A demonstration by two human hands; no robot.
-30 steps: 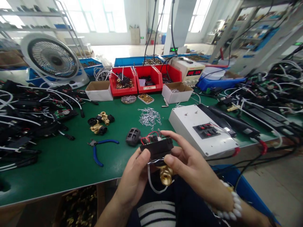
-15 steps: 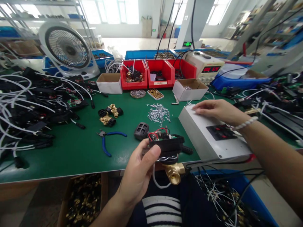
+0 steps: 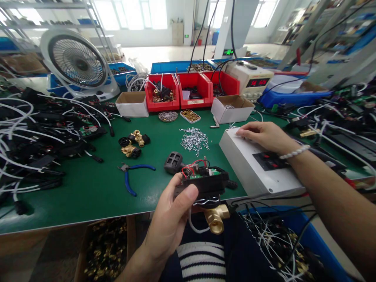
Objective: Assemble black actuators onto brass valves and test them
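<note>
My left hand point(image 3: 173, 219) grips a black valve unit point(image 3: 205, 182) with an open top that shows a circuit board and red wires. A brass fitting point(image 3: 216, 217) hangs under it, and a white cable loops below. I hold it just off the green table's near edge. My right hand point(image 3: 261, 135) rests on the far end of a white box point(image 3: 252, 172) with a black switch panel; its fingers lie curled and flat on the box top, holding nothing. A white bead bracelet circles that wrist.
On the green table point(image 3: 88, 196) lie blue-handled pliers point(image 3: 133, 174), brass fittings point(image 3: 133, 145), a black cap point(image 3: 173, 162) and a pile of metal clips point(image 3: 194, 139). Red bins point(image 3: 176, 92), cardboard boxes, a fan point(image 3: 78, 62) and a power supply point(image 3: 252, 80) stand behind. Cable heaps flank both sides. Bins sit below.
A second ago both hands held the valve unit. My right hand has let go and reached to the white box, where it now stays. The left hand keeps the unit.
</note>
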